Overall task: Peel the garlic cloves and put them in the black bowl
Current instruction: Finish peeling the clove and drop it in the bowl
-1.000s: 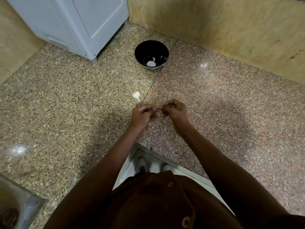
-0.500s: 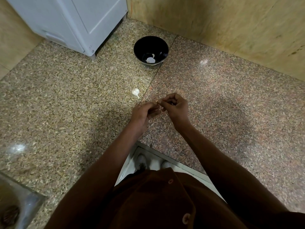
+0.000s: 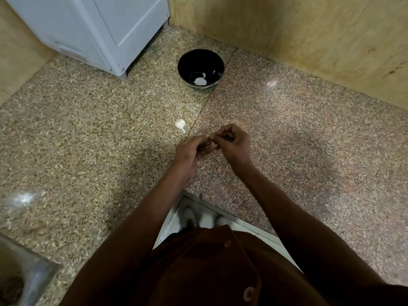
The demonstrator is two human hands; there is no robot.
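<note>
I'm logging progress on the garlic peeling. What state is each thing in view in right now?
Round black bowl: upright on the counter, holding pale garlic pieces.
White unpeeled garlic clove: lying loose on the speckled stone counter, untouched.
Small garlic clove being peeled: pinched between both hands, mostly hidden.
Left hand: fingers curled, pinching the clove.
Right hand: fingers curled, pinching the clove.

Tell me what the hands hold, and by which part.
Both hands pinch one small garlic clove between them: the left hand by its near end, the right hand by fingertips at the pale tip. The exact grip is mostly hidden.
</note>
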